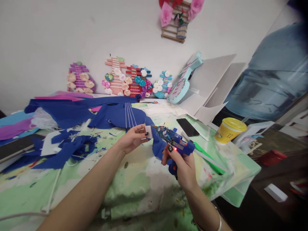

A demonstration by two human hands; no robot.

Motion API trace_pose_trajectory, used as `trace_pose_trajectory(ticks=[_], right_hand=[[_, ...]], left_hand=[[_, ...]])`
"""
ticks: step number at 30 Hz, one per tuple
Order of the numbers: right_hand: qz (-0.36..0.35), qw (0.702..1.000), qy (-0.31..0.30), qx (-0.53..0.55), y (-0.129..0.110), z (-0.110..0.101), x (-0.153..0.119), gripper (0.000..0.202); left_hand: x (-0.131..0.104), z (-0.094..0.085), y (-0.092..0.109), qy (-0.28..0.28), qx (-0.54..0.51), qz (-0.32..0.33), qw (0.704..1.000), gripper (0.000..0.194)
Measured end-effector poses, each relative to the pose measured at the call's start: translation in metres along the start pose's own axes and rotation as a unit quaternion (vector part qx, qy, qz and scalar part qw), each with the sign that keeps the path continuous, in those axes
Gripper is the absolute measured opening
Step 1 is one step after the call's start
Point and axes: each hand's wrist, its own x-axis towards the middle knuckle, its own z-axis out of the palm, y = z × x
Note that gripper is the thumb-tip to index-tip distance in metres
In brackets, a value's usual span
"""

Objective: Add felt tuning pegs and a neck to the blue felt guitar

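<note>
Between the thumb and fingers of my left hand [134,137] is a small white piece [149,132], perhaps card or foam. My right hand [180,162] is wrapped round the handle of a blue glue gun [179,143] with a lit red light. The gun's nozzle points left toward the white piece; whether they touch I cannot tell. Behind and below both hands lies a blue guitar-shaped craft piece [120,115] with white strings across its body. Part of its blue neck [157,146] shows between my hands.
Blue scraps [83,146] and felt sheets [55,112] cover the table's left side. A black phone [187,127], a green cutter-like tool [209,158] and a yellow lidded tub [229,130] are on the right. Flower-trimmed craft guitars [134,84] lean on the wall near a large water bottle [269,77].
</note>
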Motion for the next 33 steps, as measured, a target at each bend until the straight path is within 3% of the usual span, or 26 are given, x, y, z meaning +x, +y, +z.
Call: trace_pose_trajectory(ticks=[6, 12, 20, 33], right_hand=[[0.005, 0.999, 0.026, -0.022, 0.003, 0.003, -0.005, 0.026], [0.025, 0.998, 0.054, -0.012, 0.008, 0.004, -0.007, 0.026], [0.027, 0.998, 0.05, -0.042, 0.01, 0.003, -0.011, 0.023], [0.043, 0.997, 0.034, -0.054, 0.013, 0.002, -0.016, 0.029]], left_hand=[[0.0, 0.007, -0.001, 0.019, -0.019, 0.01, 1.0, 0.034], [-0.003, 0.012, 0.0, -0.004, 0.015, 0.032, 0.999, 0.027], [0.0, 0.007, -0.007, -0.019, 0.107, 0.063, 0.992, 0.023], [0.0, 0.012, -0.005, 0.015, 0.111, 0.068, 0.991, 0.023]])
